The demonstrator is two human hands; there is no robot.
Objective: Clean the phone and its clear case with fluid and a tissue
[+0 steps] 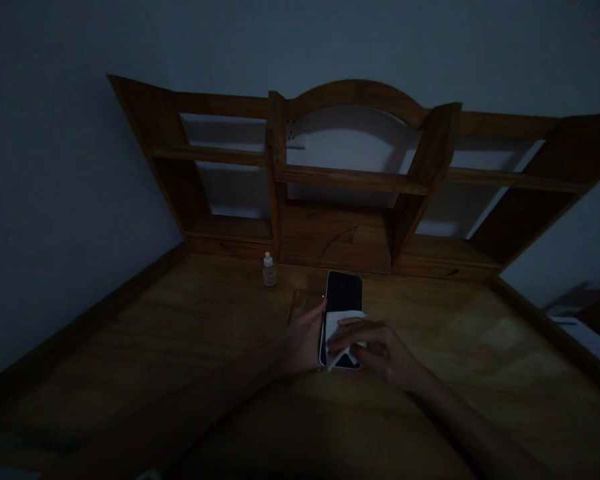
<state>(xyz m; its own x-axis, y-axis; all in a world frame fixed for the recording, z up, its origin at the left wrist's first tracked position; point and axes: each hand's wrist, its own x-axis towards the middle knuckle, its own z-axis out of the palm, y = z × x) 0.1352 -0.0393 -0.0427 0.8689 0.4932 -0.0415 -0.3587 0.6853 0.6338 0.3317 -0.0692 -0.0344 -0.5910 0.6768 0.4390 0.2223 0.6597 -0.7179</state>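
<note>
A dark phone (343, 297) lies flat on the wooden surface (180, 347), screen up, its long side running away from the person toward the shelf unit (355, 180) at the back. The left hand (303, 340) rests against the phone's left edge, its fingers together along the side of the case, steadying it. The right hand (380, 350) lies over the lower half of the screen and presses a white cloth (343, 330) onto the glass; its fingers are bent and closed on the cloth, which sticks out past the fingertips toward the upper left. The light is dim, so it is hard to tell whether the thumb is under the cloth or beside it. A small pale bottle (269, 270) with a cap stands upright on the surface, left of the phone and well apart from both hands, just in front of the shelf unit's base. The shelves themselves stand against a pale wall (55, 200)
</note>
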